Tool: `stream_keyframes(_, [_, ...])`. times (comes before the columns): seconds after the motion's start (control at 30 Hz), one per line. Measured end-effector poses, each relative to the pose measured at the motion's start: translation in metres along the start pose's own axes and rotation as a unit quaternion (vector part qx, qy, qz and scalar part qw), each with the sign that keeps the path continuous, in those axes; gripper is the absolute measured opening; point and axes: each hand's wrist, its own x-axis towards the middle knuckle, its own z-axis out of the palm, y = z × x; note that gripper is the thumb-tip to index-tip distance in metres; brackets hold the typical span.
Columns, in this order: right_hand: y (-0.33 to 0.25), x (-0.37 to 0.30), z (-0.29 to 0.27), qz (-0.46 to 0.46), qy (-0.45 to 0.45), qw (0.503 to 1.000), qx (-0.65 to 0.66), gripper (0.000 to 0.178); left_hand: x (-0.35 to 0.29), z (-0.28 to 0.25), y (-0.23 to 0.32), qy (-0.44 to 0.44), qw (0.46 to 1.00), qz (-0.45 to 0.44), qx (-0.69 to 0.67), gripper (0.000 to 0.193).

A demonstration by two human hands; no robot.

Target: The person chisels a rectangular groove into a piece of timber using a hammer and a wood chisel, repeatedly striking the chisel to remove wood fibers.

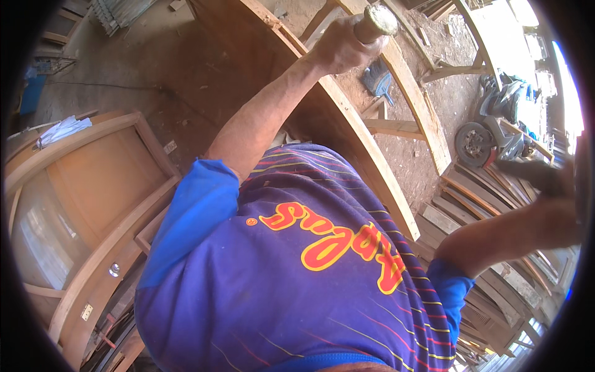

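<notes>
My left hand (344,48) is stretched out ahead, closed in a fist around a round handle (377,23) whose worn, pale end points toward me. The rest of that tool is hidden behind the hand. Below the fist runs the pale edge of a long wooden board (365,133), and a brown panel lies along its left side. My right hand (564,201) is raised at the far right, partly cut off by the dark rim and smeared. A dark, blurred tool (532,175) sticks out of it toward the left; its kind does not show.
A wooden door with a round knob (114,270) leans at left, a white cloth (65,131) on its top. Beyond the board are a wooden frame (421,111) and a blue brush-like thing (377,79). At right are a motorcycle (496,136) and stacked planks (496,291).
</notes>
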Motion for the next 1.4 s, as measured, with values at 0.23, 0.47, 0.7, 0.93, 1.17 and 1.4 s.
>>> stream_keyframes(0.23, [0.019,-0.072,0.082,-0.013,-0.362,0.904,-0.228,0.020,-0.010,-0.007,-0.014,0.015,1.000,0.015,0.005,0.022])
stream_keyframes(0.47, [0.008,-0.084,0.077,0.212,-0.324,0.920,-0.054,0.020,0.001,-0.009,0.001,-0.014,0.999,-0.040,-0.020,0.022])
stream_keyframes(0.7, [0.115,-0.189,0.111,0.365,-0.244,0.899,0.007,0.012,0.023,-0.008,0.031,0.054,0.996,-0.001,-0.072,0.017])
stream_keyframes(0.93, [0.156,-0.252,0.149,0.435,-0.223,0.872,0.028,0.020,0.045,-0.043,-0.028,0.059,0.985,-0.067,-0.149,0.015])
stream_keyframes(1.17, [0.143,-0.242,0.156,0.412,-0.245,0.877,0.018,0.022,0.020,-0.031,-0.015,-0.103,0.990,0.046,-0.085,0.010])
stream_keyframes(1.4, [0.066,-0.126,0.122,0.333,-0.177,0.917,0.134,0.014,0.014,-0.014,0.003,-0.067,0.994,0.088,-0.016,0.009])
